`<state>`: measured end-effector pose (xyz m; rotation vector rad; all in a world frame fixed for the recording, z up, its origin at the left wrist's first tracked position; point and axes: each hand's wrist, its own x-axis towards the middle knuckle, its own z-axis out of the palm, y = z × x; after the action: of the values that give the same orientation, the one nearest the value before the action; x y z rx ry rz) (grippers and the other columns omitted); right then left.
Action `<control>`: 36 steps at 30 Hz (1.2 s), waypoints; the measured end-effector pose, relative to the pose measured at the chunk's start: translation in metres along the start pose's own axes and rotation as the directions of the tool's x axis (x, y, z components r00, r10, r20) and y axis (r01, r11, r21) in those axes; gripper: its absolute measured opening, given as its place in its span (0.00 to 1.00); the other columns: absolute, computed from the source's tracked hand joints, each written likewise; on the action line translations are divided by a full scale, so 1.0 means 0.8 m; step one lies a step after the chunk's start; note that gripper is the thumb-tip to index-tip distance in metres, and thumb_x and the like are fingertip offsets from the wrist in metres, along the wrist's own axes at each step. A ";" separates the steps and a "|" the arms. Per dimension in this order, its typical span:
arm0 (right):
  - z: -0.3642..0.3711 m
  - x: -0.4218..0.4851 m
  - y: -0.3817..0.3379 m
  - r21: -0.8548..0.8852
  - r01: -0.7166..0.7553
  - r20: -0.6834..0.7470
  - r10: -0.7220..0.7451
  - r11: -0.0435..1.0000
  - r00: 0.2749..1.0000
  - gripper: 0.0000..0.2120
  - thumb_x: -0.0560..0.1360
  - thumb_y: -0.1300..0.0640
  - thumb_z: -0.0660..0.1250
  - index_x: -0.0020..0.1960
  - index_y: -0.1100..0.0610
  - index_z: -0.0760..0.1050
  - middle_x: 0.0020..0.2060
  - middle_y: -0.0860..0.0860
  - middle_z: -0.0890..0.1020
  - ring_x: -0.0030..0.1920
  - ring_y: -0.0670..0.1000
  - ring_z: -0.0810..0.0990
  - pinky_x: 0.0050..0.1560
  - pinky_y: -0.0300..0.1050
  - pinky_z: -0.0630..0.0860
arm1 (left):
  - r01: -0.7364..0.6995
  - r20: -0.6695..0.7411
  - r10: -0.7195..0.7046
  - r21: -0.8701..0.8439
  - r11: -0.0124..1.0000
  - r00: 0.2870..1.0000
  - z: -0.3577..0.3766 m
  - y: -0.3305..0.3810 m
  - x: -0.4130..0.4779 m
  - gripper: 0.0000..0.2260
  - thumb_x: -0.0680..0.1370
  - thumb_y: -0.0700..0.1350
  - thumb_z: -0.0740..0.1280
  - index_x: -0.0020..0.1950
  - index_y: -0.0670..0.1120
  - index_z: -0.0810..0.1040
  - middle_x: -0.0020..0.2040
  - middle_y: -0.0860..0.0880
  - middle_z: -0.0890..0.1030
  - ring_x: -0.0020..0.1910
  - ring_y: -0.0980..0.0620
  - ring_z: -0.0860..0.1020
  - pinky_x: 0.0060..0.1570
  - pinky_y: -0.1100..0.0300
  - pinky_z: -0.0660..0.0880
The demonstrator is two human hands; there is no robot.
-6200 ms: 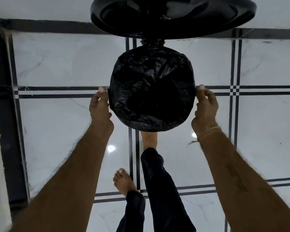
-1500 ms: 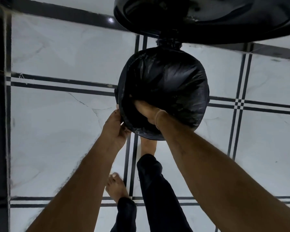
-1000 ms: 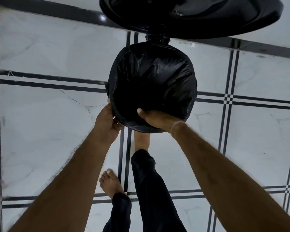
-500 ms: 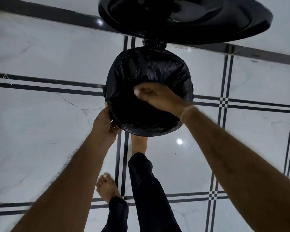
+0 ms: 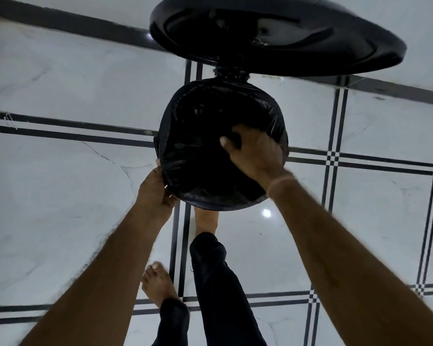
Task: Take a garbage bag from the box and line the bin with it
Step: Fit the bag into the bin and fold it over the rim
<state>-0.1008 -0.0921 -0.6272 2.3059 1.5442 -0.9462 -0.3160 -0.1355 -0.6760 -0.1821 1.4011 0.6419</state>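
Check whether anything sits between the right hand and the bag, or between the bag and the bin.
Nothing visible. The lid is up behind the bin, off its mouth. The bag already sits inside, edge over the rim. The right hand is at the bag's right edge; the left hand grips its near-left edge.

A glossy black garbage bag (image 5: pixel 198 171) and a black lid (image 5: pixel 360 53) are pictured against a floor (image 5: pixel 60 196) of white, grey-veined marble, crossed by paired black stripes checkered at crossings; black trousers (image 5: pixel 218 275) are worn.
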 end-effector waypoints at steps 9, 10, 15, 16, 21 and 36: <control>0.020 -0.015 0.013 -0.059 -0.028 0.174 0.038 0.998 0.984 0.25 0.83 0.43 0.63 0.75 0.56 0.71 0.67 0.61 0.79 0.67 0.65 0.78 0.67 0.57 0.76 | 0.000 -0.040 0.002 0.049 0.999 0.999 0.002 0.000 0.002 0.08 0.85 0.48 0.66 0.52 0.46 0.83 0.47 0.48 0.86 0.45 0.50 0.85 0.32 0.61 0.82; 0.020 -0.024 0.012 -0.034 0.004 0.080 -0.001 0.999 0.997 0.24 0.82 0.42 0.62 0.72 0.54 0.73 0.65 0.60 0.81 0.64 0.65 0.80 0.64 0.58 0.78 | 0.004 -0.050 -0.001 0.044 0.999 0.999 0.002 0.000 0.002 0.08 0.84 0.48 0.67 0.52 0.46 0.83 0.47 0.48 0.86 0.44 0.50 0.85 0.32 0.60 0.82; 0.052 -0.071 -0.008 -0.015 0.010 0.393 -0.003 1.000 0.919 0.32 0.82 0.30 0.47 0.66 0.48 0.79 0.61 0.56 0.83 0.64 0.62 0.80 0.65 0.57 0.72 | -0.019 -0.047 0.021 0.038 0.999 0.999 0.006 0.001 -0.001 0.09 0.84 0.49 0.67 0.50 0.46 0.83 0.42 0.48 0.88 0.39 0.51 0.87 0.32 0.60 0.82; 0.058 -0.071 -0.011 -0.101 0.027 0.446 0.021 0.995 0.895 0.34 0.82 0.30 0.45 0.68 0.50 0.78 0.62 0.57 0.83 0.65 0.62 0.79 0.67 0.58 0.69 | -0.023 -0.054 0.026 0.049 0.999 0.998 0.007 0.001 -0.002 0.09 0.84 0.49 0.67 0.51 0.46 0.83 0.43 0.48 0.88 0.41 0.50 0.87 0.32 0.60 0.82; 0.062 -0.078 -0.002 0.208 0.007 0.182 -0.045 0.978 0.982 0.21 0.84 0.40 0.58 0.63 0.53 0.80 0.57 0.55 0.85 0.60 0.60 0.82 0.62 0.54 0.78 | -0.041 0.023 0.041 -0.008 0.999 0.999 0.007 -0.001 -0.014 0.16 0.84 0.56 0.64 0.59 0.46 0.82 0.48 0.48 0.88 0.52 0.49 0.85 0.42 0.55 0.85; 0.114 -0.142 0.043 0.749 -0.160 0.494 0.380 -0.643 0.782 0.15 0.85 0.47 0.62 0.63 0.56 0.80 0.59 0.54 0.84 0.58 0.57 0.84 0.49 0.52 0.85 | 0.136 0.047 -0.128 -0.256 0.957 0.991 0.002 -0.078 -0.045 0.06 0.83 0.40 0.65 0.55 0.41 0.81 0.49 0.45 0.83 0.50 0.48 0.81 0.59 0.52 0.80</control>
<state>-0.1338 -0.2376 -0.6339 3.1162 -1.5414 -2.5360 -0.2837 -0.1972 -0.6573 -0.4681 1.2610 0.7118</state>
